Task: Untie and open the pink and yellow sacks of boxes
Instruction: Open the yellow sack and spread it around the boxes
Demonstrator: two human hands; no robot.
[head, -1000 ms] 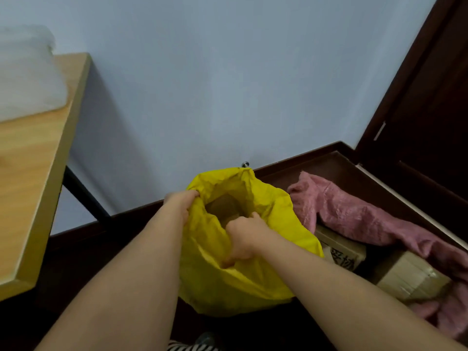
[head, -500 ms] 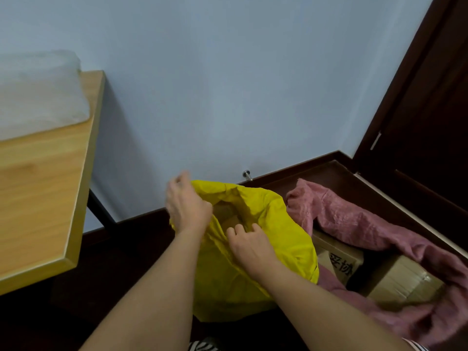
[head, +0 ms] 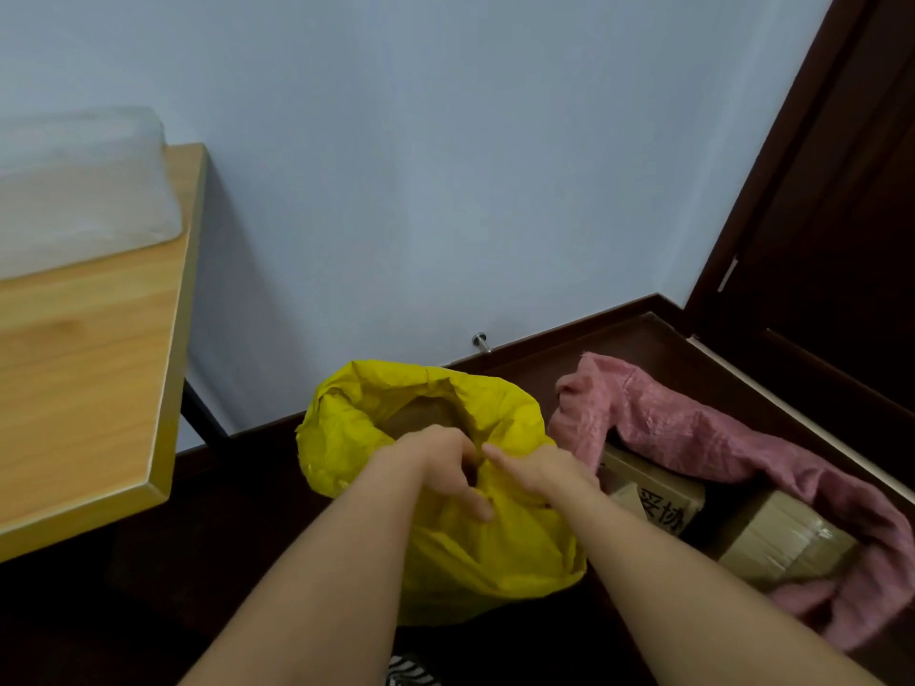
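Where half a second ago the left hand (head: 435, 467) gripped the far-left rim of the yellow sack (head: 445, 552), it now pinches the near rim beside the right hand (head: 534, 475), fingers straight against it; the pink sack (head: 693, 433) lies open alongside.

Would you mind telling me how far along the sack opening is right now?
Done: the pink sack lies open, two boxes showing. In hand: the yellow sack is untied, its mouth gaping over something brown; the left hand and right hand work its near rim. Left: spreading that rim fully.
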